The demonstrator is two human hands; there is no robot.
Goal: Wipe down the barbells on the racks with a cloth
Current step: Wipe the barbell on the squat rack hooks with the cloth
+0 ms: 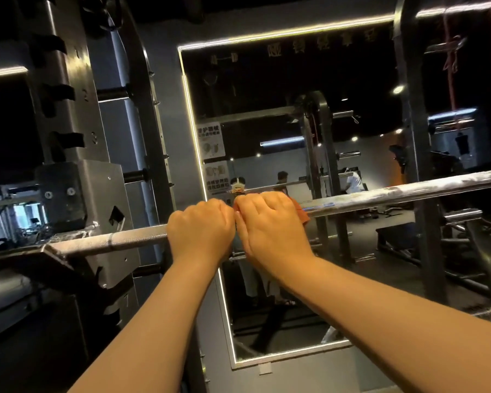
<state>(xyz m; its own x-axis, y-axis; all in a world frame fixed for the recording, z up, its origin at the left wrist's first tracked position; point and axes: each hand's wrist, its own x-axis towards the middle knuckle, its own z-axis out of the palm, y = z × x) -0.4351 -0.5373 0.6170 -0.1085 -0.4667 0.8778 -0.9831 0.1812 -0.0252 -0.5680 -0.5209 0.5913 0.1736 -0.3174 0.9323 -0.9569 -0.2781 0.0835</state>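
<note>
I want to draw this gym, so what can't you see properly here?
Head view:
Cloth: mostly under the right hand; only an orange edge shows.
Bar: right end cut off by the picture edge.
Left hand: fingertips hidden behind the bar.
Mirror posters: too small and blurred to read.

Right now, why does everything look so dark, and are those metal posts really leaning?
Head view: the gym is dim, lit mostly by the glowing strip framing the mirror. Head view: glare streaks the barbell to the right of the right hand and its orange cloth, while the left hand grips bare bar. Head view: the rack upright probably leans only through wide-lens distortion.
</note>
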